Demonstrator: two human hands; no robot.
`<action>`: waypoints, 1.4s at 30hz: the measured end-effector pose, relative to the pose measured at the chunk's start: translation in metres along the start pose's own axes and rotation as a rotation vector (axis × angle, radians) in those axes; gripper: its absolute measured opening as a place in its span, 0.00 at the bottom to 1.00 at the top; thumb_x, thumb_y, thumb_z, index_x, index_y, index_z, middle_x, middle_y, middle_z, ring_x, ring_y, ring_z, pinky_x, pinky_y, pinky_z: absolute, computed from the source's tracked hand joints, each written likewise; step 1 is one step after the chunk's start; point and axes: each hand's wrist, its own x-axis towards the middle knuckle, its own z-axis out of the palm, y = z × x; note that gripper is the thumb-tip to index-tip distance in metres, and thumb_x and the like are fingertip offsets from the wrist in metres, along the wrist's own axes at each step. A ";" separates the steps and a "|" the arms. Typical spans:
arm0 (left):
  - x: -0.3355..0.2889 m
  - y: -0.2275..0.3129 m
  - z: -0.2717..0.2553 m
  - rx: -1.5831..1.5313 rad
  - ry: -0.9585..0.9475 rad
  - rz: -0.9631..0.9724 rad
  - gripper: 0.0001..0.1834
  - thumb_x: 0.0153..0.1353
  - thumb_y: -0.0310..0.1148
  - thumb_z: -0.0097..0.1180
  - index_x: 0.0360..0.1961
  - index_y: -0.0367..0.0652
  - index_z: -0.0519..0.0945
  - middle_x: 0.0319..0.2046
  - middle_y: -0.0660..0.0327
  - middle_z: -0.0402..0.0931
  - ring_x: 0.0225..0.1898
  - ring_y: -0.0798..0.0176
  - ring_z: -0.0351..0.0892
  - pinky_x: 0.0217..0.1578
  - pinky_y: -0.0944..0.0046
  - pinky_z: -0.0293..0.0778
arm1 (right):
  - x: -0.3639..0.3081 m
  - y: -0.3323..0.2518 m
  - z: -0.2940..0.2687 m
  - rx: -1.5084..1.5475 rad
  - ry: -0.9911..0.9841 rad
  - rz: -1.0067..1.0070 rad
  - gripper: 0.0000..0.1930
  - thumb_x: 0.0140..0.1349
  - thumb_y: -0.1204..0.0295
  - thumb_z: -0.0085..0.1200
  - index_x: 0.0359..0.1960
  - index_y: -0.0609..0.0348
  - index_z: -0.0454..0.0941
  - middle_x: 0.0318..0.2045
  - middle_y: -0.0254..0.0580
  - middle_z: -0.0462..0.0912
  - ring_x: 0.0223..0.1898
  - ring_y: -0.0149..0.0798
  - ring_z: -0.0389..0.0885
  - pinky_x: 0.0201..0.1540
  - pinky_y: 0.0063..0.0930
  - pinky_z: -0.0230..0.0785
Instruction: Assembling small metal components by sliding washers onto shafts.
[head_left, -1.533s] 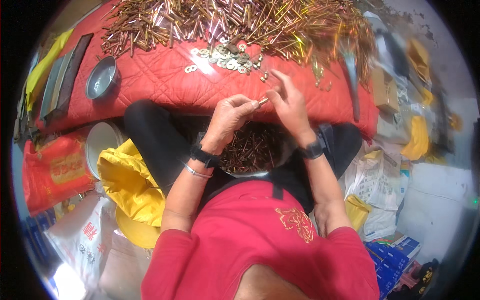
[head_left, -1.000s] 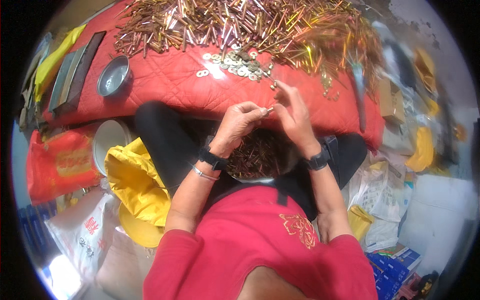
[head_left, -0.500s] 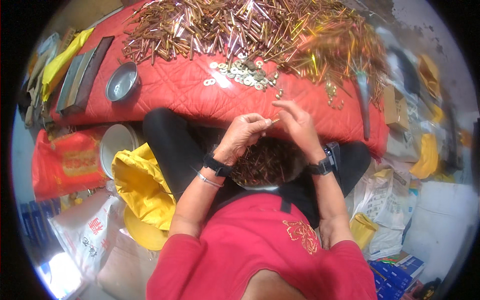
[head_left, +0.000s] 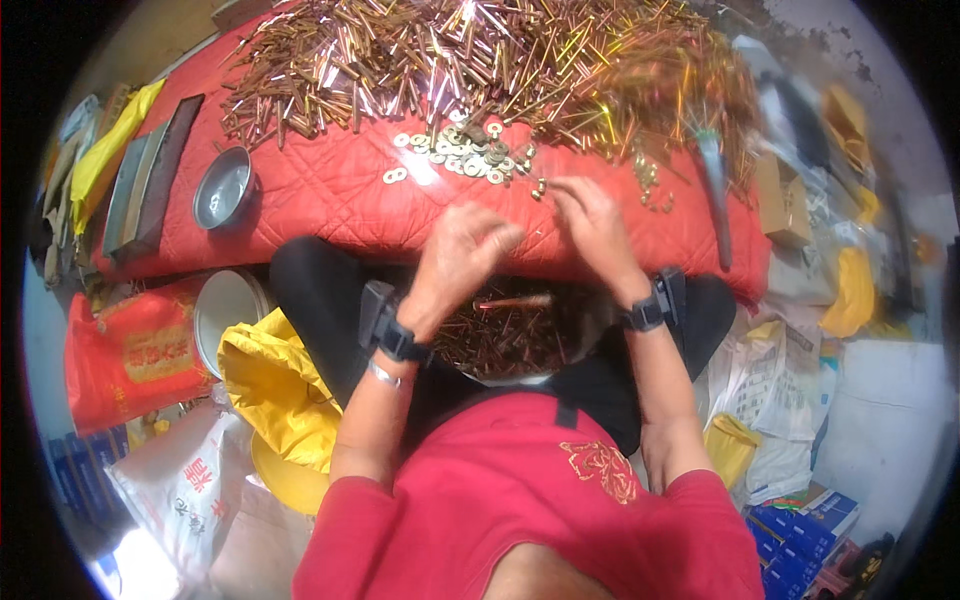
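Note:
My left hand (head_left: 462,250), smeared by motion, is above the left part of a container of copper-coloured rods (head_left: 500,342) between my legs. One lighter, blurred rod (head_left: 512,301) shows below that hand, over the others. My right hand (head_left: 597,230) reaches over the near edge of the red quilted cover (head_left: 330,190). Its fingers are stretched apart, and the tips come close to a few small brass pieces (head_left: 540,188); nothing shows in them. Left of these lie several round pale washers (head_left: 470,158). A large heap of copper-coloured rods (head_left: 400,65) covers the far side.
A metal bowl (head_left: 222,188) and a long narrow box (head_left: 160,180) stand on the cover's left. At right are more small brass pieces (head_left: 648,180), a grey tapered tool (head_left: 714,195) and a cardboard box (head_left: 783,200). A yellow bag (head_left: 275,375) lies by my left leg.
My hands have moved apart: the left back to the left, the right slightly forward toward the brass pieces. The thin piece between their fingers is gone; a blurred rod now shows over the container.

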 end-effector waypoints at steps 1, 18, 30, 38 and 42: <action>0.013 -0.008 -0.003 0.021 0.037 -0.007 0.11 0.57 0.34 0.59 0.33 0.35 0.81 0.28 0.54 0.78 0.35 0.56 0.77 0.39 0.60 0.70 | 0.010 0.007 0.000 -0.073 0.046 -0.037 0.09 0.60 0.75 0.50 0.41 0.59 0.76 0.33 0.49 0.77 0.34 0.47 0.77 0.37 0.36 0.70; 0.106 -0.090 0.017 0.674 0.444 -0.052 0.06 0.53 0.37 0.62 0.27 0.47 0.82 0.29 0.59 0.77 0.36 0.55 0.74 0.37 0.55 0.67 | 0.086 0.055 -0.003 -0.468 0.286 -0.407 0.08 0.52 0.78 0.56 0.33 0.53 0.76 0.35 0.39 0.76 0.35 0.44 0.76 0.36 0.36 0.68; 0.027 -0.056 -0.011 -0.924 0.467 -0.448 0.11 0.55 0.25 0.62 0.40 0.38 0.81 0.25 0.71 0.73 0.22 0.79 0.65 0.23 0.78 0.61 | -0.005 0.032 -0.028 -0.433 0.019 -0.030 0.07 0.52 0.79 0.51 0.34 0.60 0.73 0.31 0.51 0.77 0.35 0.55 0.77 0.38 0.44 0.71; 0.004 -0.056 -0.006 -1.113 0.404 -0.442 0.10 0.56 0.25 0.61 0.40 0.37 0.79 0.26 0.70 0.73 0.20 0.79 0.62 0.21 0.77 0.58 | 0.024 -0.012 0.029 -0.334 -0.037 -0.100 0.06 0.55 0.72 0.56 0.35 0.55 0.79 0.31 0.46 0.79 0.34 0.51 0.79 0.36 0.40 0.71; -0.001 -0.056 -0.004 -1.156 0.427 -0.420 0.09 0.58 0.27 0.61 0.40 0.38 0.79 0.26 0.70 0.73 0.20 0.78 0.61 0.21 0.76 0.57 | 0.035 -0.006 0.049 -0.419 -0.021 -0.166 0.03 0.56 0.71 0.54 0.30 0.53 0.80 0.27 0.44 0.78 0.31 0.50 0.79 0.32 0.42 0.72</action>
